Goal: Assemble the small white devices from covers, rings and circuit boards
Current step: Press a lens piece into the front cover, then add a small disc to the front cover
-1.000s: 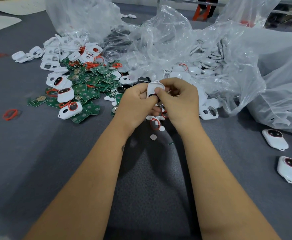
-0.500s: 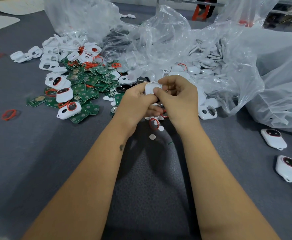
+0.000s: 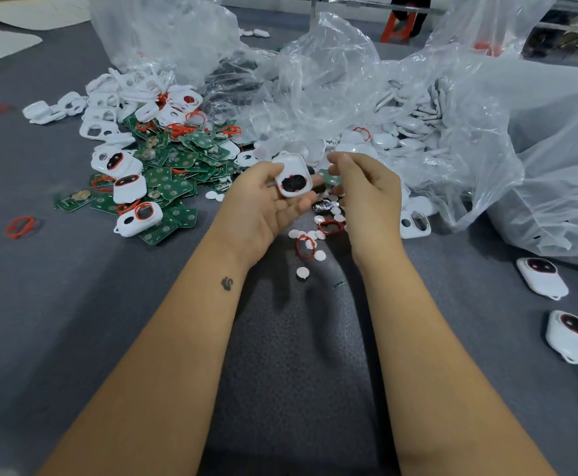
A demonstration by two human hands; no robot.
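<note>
My left hand [image 3: 263, 207] is turned palm up and holds a small white device [image 3: 292, 178] between thumb and fingers. The device's dark window, ringed in red, faces me. My right hand [image 3: 366, 197] is just right of it, apart from the device, fingers curled. A small blurred green circuit board [image 3: 330, 179] sits pinched at its fingertips. Below the hands lie red rings [image 3: 304, 247], white round discs [image 3: 303, 272] and silver coin cells [image 3: 321, 206] on the grey table [image 3: 74, 321].
A heap of green boards [image 3: 177, 166], white covers [image 3: 109, 97] and red rings spreads at the left. Crumpled clear plastic bags [image 3: 315, 80] holding white parts fill the back and right. Assembled devices [image 3: 541, 276] lie at the right edge. A loose cover [image 3: 414, 225] lies right of my right hand.
My hands were pressed together on the device; they have now come apart. The left hand has turned the device window-up, and the right hand has drawn off to the right.
</note>
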